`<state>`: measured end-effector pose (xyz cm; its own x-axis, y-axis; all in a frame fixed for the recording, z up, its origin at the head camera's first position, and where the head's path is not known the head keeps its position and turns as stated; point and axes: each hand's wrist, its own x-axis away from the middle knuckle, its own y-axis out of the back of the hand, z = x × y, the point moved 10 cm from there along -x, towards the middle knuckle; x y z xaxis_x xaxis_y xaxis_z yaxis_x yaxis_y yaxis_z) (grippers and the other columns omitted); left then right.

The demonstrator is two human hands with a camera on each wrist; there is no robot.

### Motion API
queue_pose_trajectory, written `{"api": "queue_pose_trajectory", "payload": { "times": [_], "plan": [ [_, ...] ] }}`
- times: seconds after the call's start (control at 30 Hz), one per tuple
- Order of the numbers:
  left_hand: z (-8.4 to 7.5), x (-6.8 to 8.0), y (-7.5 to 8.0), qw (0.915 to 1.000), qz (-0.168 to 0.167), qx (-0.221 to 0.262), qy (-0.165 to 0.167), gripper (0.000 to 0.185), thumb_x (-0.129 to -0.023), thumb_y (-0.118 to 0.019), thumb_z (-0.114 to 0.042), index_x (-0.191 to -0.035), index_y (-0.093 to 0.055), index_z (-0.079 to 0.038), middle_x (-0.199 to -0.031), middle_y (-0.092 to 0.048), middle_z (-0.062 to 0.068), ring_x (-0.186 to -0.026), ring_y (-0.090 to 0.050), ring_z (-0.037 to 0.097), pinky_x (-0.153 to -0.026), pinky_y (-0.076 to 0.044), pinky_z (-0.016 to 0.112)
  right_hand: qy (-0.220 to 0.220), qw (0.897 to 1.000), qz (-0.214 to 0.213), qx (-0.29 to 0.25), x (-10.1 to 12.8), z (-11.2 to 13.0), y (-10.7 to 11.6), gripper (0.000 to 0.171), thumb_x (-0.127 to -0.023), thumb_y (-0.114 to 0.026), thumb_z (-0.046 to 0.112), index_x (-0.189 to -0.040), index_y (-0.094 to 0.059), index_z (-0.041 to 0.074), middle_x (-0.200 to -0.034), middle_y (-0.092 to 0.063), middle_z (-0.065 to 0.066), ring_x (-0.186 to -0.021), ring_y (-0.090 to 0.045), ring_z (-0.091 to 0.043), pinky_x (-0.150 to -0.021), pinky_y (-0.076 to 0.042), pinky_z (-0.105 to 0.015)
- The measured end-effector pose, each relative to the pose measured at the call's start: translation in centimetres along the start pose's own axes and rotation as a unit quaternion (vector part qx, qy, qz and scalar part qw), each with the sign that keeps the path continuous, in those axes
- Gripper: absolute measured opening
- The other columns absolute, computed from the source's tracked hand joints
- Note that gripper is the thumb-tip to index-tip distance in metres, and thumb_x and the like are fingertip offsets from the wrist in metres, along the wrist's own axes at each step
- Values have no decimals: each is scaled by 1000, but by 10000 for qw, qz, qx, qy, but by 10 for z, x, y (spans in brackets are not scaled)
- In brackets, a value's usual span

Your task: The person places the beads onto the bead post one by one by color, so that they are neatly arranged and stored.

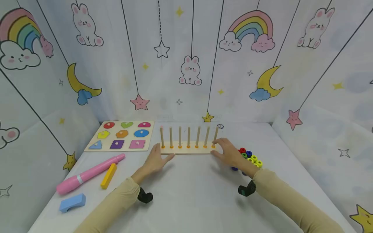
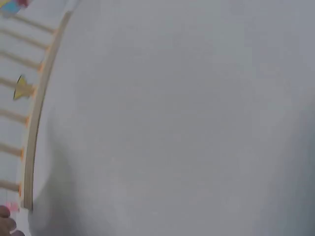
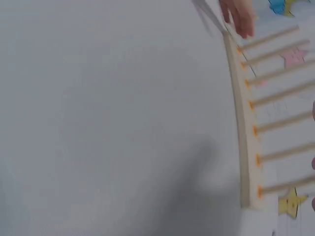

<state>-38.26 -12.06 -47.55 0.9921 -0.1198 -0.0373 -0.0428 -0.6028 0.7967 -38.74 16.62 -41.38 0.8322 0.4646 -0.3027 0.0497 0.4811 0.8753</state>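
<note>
A: Head view, centre of frame. The long wooden base with seven upright wooden pegs [image 1: 187,142] sits on the pale grey table [image 1: 192,194]. All seven pegs are bare, with no rings on them.

B: And the hands?

A: The left hand [image 1: 155,161] lies with fingers straight and relaxed, its tips at the base's left end, gripping nothing. The right hand [image 1: 228,153] rests with fingers loosely extended at the right end, touching the base near the last peg, also gripping nothing.

B: Where are the rings?

A: The pile of small coloured rings, red, blue, green and yellow [image 1: 250,157], lies right of centre, just beside the right hand. As I judge it, threading is not begun; the base is only being steadied or placed.

B: Anything from the wrist views?

A: Both are blurred. In the right wrist view the base's edge [image 3: 242,128] shows at the right of frame, pegs bare. Left of frame in the head view lie the wooden shape puzzle board [image 1: 120,136], a pink plastic marker-shaped toy [image 1: 90,173], a yellow bar [image 1: 108,176] and a light blue block [image 1: 72,202], all untouched.
</note>
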Motion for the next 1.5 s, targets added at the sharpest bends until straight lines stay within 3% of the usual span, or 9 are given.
{"api": "queue_pose_trajectory", "payload": {
  "times": [0.13,0.3,0.47,0.6,1.0,1.27,1.5],
  "plan": [
    [5,-15,9,9987,86,438,245,103,-86,-52,-62,-146,-9,10,-150,-16,29,-138,-18,40,-110,-19,49,-265,9991,-279,-178,-1,-33,17,48,-92,-62,32,-125,-54,-1,-123,-54,-17,-119,-45,-35,-97,-37,-52],
    [12,-26,15,9951,-52,909,394,99,-86,-60,-54,-146,-13,9,-148,-23,28,-137,-22,39,-109,-22,49,-837,9963,-2,-196,7,-77,23,55,-94,-57,37,-129,-50,-4,-128,-50,-22,-120,-43,-39,-97,-35,-55],
    [20,-27,17,9879,-429,1431,425,93,-84,-69,-43,-145,-22,8,-143,-36,27,-132,-34,38,-106,-29,46,-1170,9927,202,-235,21,-107,27,53,-95,-57,30,-131,-48,-7,-130,-48,-27,-121,-41,-43,-97,-35,-57],
    [28,-27,11,9864,-444,1521,444,91,-82,-72,-37,-144,-24,9,-140,-39,27,-130,-38,37,-104,-32,44,-1336,9899,332,-327,32,-123,27,51,-96,-56,28,-130,-48,-8,-129,-48,-28,-120,-42,-44,-97,-34,-58],
    [30,-34,9,9913,-737,1064,253,83,-80,-77,-27,-141,-33,8,-136,-45,25,-120,-38,38,-101,-33,47,-1197,9914,439,-310,52,-139,29,31,-95,-58,16,-119,-60,-3,-117,-58,-24,-102,-56,-39,-85,-46,-53],
    [32,-40,6,9944,-460,891,320,90,-77,-80,-26,-142,-29,10,-138,-37,29,-128,-33,42,-106,-27,48,-1520,9864,564,-274,55,-149,31,30,-91,-55,5,-118,-58,-7,-112,-60,-25,-96,-59,-36,-82,-48,-50],
    [35,-41,6,9961,-369,671,431,84,-77,-80,-27,-138,-37,11,-137,-27,31,-128,-30,42,-106,-28,48,-1658,9811,998,65,48,-154,28,33,-87,-62,11,-114,-61,-9,-103,-63,-22,-90,-59,-32,-80,-48,-50]
  ]
}}
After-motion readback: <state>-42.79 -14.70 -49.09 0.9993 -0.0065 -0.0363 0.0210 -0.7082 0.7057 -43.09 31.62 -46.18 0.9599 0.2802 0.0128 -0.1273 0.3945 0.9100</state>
